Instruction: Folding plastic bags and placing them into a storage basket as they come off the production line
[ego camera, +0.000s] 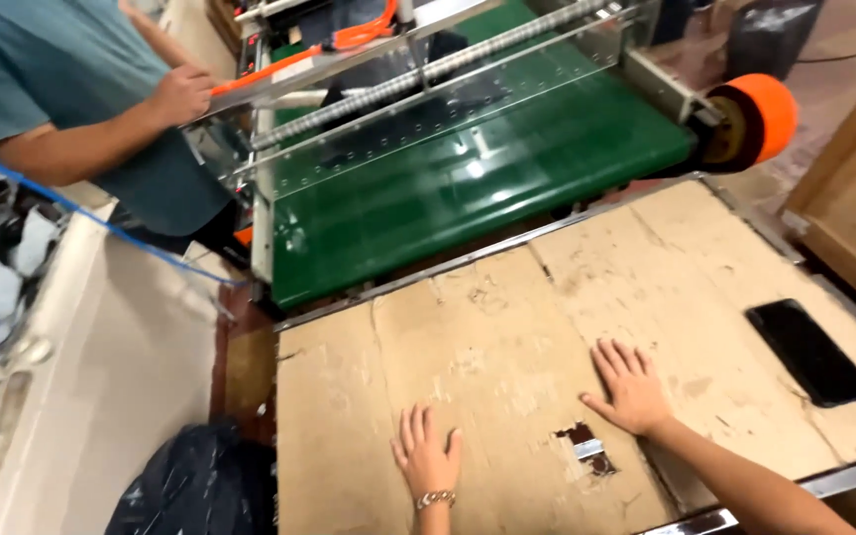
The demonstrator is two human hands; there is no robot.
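Observation:
My left hand (426, 459) lies flat, fingers spread, on a worn cardboard sheet (507, 337) that covers a metal-edged table. A bracelet circles its wrist. My right hand (631, 386) also rests palm down on the cardboard, a little farther right and ahead. Neither hand holds anything. Between the two hands is a small torn hole (587, 448) in the cardboard with metal showing through. A black phone (809, 352) lies flat on the cardboard to the right of my right hand.
Beyond the table a green conveyor belt (468, 188) runs under a clear guard (428, 109). An orange roller (760, 117) sits at its right end. Another person in a teal shirt (42, 69) grips the machine's rail. A black bag (195, 485) lies on the floor at left.

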